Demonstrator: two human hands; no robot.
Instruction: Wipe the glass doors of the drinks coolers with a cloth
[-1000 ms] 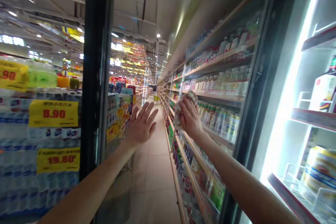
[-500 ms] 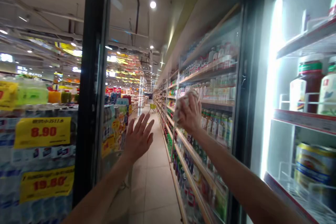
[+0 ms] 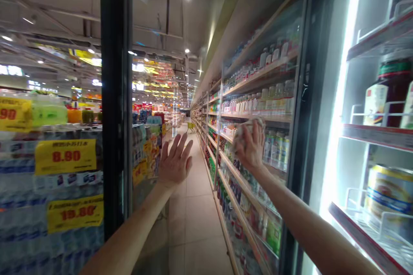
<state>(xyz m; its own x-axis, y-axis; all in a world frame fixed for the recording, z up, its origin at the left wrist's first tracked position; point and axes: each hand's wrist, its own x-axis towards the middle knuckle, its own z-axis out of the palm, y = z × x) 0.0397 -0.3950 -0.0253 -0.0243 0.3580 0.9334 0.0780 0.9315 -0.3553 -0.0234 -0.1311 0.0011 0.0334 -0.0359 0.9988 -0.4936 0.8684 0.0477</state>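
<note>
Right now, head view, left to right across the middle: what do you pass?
Yellow 8.90 price tag → black door post → left hand → right hand holding a cloth → second black door post → green-banded bottle

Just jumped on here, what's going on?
One person is at a glass fridge door in a shop. Their right hand presses a crumpled cloth against the glass, while their left hand is held up open, fingers spread, and holds nothing. Bottles stand on lit shelves inside the fridge, and a tiled aisle runs ahead.
</note>
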